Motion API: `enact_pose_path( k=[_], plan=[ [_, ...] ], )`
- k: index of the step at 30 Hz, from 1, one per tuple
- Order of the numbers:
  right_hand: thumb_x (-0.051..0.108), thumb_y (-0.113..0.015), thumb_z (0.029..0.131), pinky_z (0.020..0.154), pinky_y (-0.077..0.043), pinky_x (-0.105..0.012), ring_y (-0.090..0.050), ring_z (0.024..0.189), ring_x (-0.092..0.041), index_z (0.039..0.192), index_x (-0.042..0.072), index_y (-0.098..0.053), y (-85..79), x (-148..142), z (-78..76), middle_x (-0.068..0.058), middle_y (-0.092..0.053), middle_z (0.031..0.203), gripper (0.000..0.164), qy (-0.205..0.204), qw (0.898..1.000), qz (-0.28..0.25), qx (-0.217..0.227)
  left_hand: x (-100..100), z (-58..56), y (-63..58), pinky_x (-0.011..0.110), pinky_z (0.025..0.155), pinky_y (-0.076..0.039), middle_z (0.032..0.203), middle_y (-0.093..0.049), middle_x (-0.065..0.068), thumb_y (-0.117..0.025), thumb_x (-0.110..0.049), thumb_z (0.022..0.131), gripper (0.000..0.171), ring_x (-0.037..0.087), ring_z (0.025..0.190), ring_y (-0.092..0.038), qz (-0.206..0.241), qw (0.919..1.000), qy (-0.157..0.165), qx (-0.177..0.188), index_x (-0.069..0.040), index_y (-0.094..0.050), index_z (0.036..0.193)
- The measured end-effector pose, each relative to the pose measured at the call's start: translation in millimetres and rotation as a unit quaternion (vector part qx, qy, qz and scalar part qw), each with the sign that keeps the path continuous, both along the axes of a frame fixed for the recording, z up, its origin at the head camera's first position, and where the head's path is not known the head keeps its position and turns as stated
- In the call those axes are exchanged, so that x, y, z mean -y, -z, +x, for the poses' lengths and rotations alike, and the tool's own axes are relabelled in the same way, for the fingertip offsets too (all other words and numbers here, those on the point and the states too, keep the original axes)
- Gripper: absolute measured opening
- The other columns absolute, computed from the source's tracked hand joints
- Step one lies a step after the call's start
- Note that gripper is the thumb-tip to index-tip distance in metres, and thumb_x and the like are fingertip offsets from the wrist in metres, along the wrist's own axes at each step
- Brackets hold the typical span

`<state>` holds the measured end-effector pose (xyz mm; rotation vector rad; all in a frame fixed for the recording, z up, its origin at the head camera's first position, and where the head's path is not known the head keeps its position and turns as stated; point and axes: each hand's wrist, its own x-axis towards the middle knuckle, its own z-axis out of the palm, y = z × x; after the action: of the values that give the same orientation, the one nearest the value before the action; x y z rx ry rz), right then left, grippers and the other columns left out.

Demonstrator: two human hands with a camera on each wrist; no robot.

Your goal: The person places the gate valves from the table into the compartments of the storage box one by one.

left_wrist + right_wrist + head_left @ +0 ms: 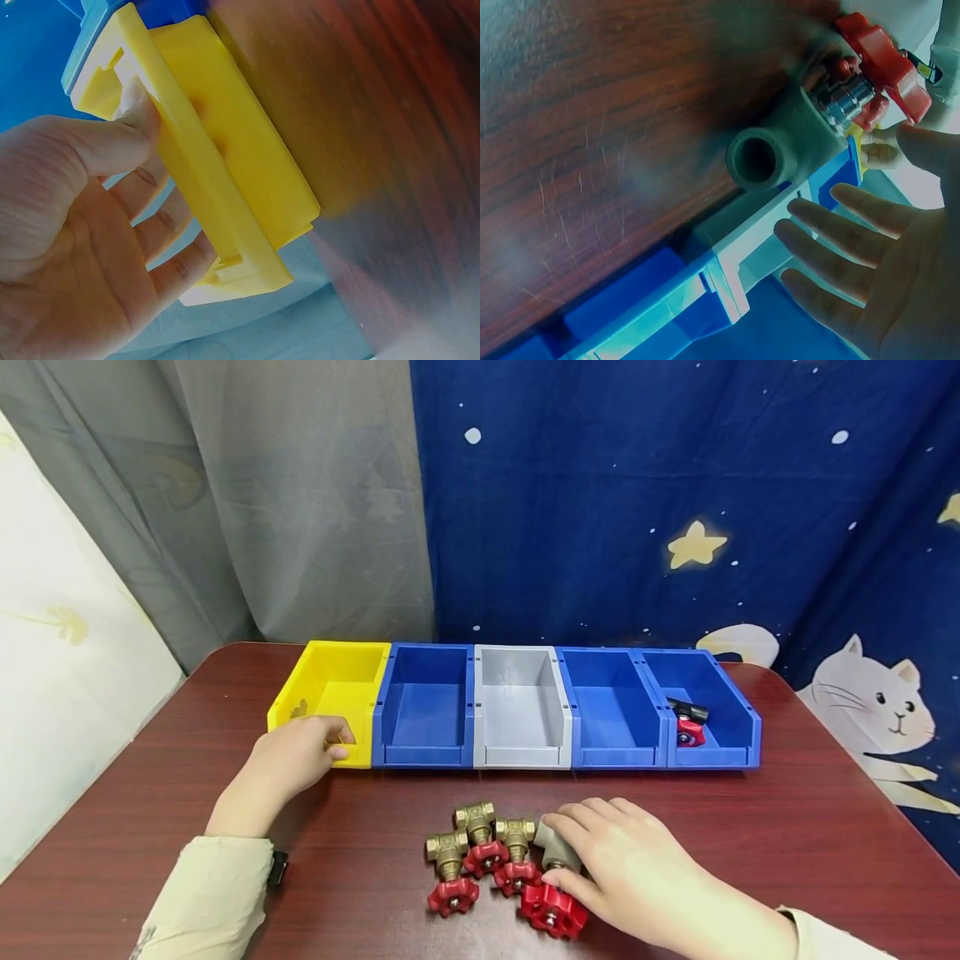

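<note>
My left hand (300, 756) reaches over the front lip of the yellow bin (348, 652); in the left wrist view its loosely bent fingers (169, 217) are partly hidden behind that lip. A small brass-coloured thing (300, 708) shows inside the bin by its left wall. My right hand (630, 860) is over a grey valve (557, 847) with a red handwheel (553, 910), fingers extended and thumb near the wheel. In the right wrist view the fingers stand apart from the valve's grey body (791, 139). Several brass valves (448, 852) with red handwheels lie beside it.
Right of the yellow bin stand a blue bin (423, 756), a grey bin (522, 758) and two more blue bins (618, 758). The far right bin holds a black-and-red valve (688, 722). Curtains (570, 510) hang behind the brown table (360, 877).
</note>
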<state>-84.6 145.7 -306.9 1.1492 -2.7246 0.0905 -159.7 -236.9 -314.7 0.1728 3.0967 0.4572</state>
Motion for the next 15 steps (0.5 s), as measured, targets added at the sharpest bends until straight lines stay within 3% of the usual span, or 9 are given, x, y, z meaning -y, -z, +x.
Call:
enact_pose_path(
  k=[8, 11, 15],
  plan=[
    [0.061, -0.045, 0.098, 0.096, -0.047, -0.049, -0.060, 0.112, -0.018, 0.129, 0.018, -0.064, 0.6, 4.2, 2.8, 0.003, -0.066, 0.121, 0.056, 0.037, 0.996, 0.005, 0.080, 0.1, 0.4, 1.5, 0.047, 0.071, -0.048, 0.081, -0.063, 0.003, -0.071, -0.018, 0.091, 0.007, 0.025, 0.078, -0.055, 0.002, 1.0000, 0.005, -0.003, -0.013, -0.068, 0.089],
    [0.067, -0.038, 0.097, 0.095, -0.047, -0.049, -0.060, 0.114, -0.020, 0.131, 0.018, -0.063, 1.9, 5.2, 3.7, 0.002, -0.065, 0.123, 0.064, 0.034, 0.995, 0.015, 0.094, 0.1, 0.5, 1.5, 0.047, 0.071, -0.048, 0.081, -0.063, 0.003, -0.071, -0.019, 0.091, 0.007, 0.025, 0.078, -0.055, 0.001, 1.0000, 0.004, -0.003, -0.013, -0.068, 0.089],
    [0.073, -0.039, 0.093, 0.094, -0.048, -0.049, -0.060, 0.114, -0.021, 0.132, 0.015, -0.062, 3.6, 7.5, 4.7, 0.000, -0.064, 0.124, 0.074, 0.031, 0.994, 0.023, 0.103, -0.4, 0.6, 1.6, 0.047, 0.072, -0.048, 0.081, -0.063, 0.003, -0.072, -0.018, 0.091, 0.007, 0.025, 0.078, -0.055, 0.001, 1.0000, 0.002, -0.002, -0.013, -0.068, 0.089]
  ],
)
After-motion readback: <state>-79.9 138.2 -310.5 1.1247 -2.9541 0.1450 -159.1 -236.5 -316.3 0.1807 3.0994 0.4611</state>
